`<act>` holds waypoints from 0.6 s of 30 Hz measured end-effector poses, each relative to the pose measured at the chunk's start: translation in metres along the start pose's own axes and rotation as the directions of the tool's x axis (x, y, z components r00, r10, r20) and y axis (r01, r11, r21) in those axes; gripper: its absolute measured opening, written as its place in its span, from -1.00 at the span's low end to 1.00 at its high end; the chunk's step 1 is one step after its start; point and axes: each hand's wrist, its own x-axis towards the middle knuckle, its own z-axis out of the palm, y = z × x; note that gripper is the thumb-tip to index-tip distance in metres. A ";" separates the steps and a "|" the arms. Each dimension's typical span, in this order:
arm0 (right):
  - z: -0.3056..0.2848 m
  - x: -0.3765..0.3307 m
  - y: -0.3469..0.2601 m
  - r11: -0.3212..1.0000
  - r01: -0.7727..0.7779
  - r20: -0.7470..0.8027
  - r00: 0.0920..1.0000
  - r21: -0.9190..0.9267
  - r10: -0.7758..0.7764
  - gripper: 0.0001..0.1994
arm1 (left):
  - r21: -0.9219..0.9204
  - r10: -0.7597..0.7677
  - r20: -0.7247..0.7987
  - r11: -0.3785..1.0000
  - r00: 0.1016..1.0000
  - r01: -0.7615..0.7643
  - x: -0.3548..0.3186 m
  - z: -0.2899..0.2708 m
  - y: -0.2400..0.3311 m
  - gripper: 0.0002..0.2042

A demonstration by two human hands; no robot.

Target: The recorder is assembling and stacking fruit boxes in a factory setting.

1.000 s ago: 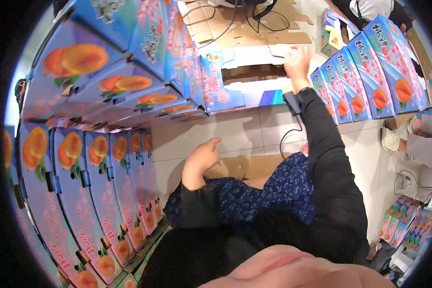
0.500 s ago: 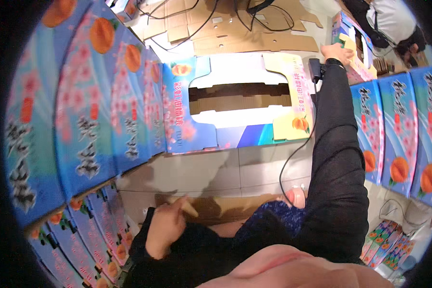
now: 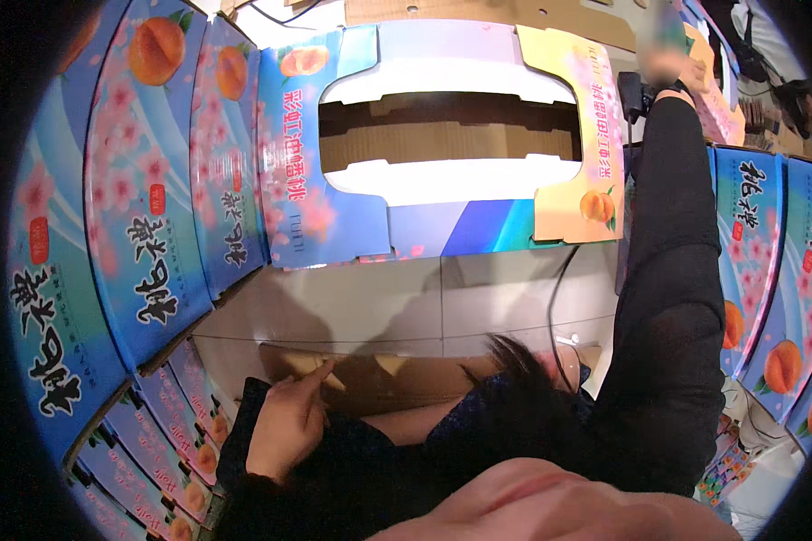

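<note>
In the middle, an open fruit carton point(image 3: 370, 236) with peach pictures shows a large cut-out in its top and bare brown cardboard inside. My right arm stretches to the far right, where my right hand point(image 3: 681, 70) is closed at the yellow edge of another printed carton point(image 3: 717, 99); a blur partly covers that spot. My left hand point(image 3: 290, 419) rests near my lap with its index finger stretched out and the others loosely bent. Nothing shows in the left hand, and it touches no carton.
Blue and pink cartons point(image 3: 153, 180) stand in a row at the left, with more below them. Further cartons point(image 3: 749, 243) line the right side. A black cable point(image 3: 559, 307) hangs beside my right arm. Flattened cardboard point(image 3: 478, 11) lies at the back.
The view has shifted, and the middle carton appears larger and higher in it. My right hand stays at the far-right carton, both now farther right in the picture. My left hand remains near my lap.
</note>
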 end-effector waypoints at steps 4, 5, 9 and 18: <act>-0.020 -0.009 -0.009 0.908 0.377 -0.110 0.910 -0.185 -0.400 -0.50 | -0.003 0.026 0.021 1.000 0.999 -0.026 -0.003 0.005 -0.003 -0.50; -0.028 -0.010 -0.011 0.907 0.376 -0.111 0.910 -0.189 -0.400 -0.50 | -0.005 0.029 0.023 1.000 0.999 -0.029 -0.003 0.005 -0.003 -0.50; -0.107 -0.033 -0.007 0.741 0.656 -0.070 0.754 0.140 -0.654 -0.44 | 0.018 -0.028 0.017 0.999 0.999 0.027 -0.006 0.001 0.002 -0.48; -0.019 0.037 0.003 0.834 0.514 0.188 0.815 0.201 -0.548 -0.34 | 0.047 0.014 0.027 0.999 1.000 -0.015 -0.002 0.005 -0.008 -0.47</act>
